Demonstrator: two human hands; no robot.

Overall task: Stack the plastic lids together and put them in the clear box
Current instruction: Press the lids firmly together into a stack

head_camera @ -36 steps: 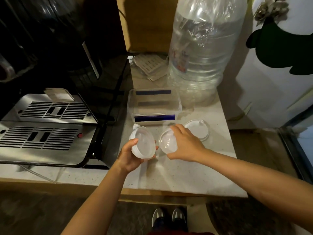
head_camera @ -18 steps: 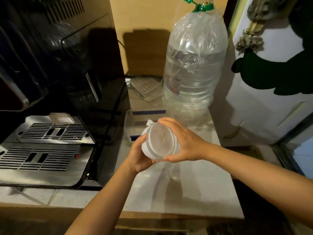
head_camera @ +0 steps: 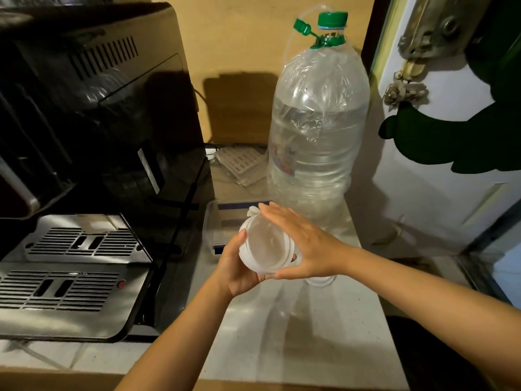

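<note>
I hold a small stack of round translucent plastic lids above the counter, tilted towards me. My left hand cups the stack from below and from the left. My right hand lies over its right side with flat fingers, thumb under the rim. Just behind the stack stands the clear box with a blue-striped lid, mostly hidden by my hands. One more lid lies on the counter under my right wrist, only its edge showing.
A black coffee machine with metal drip trays fills the left side. A large water bottle with a green cap stands behind the box. Slotted plastic pieces lie at the back wall. A white door is on the right.
One second ago each hand held a separate lid low over the counter. The two have come together into one stack, and both hands have lifted it.
</note>
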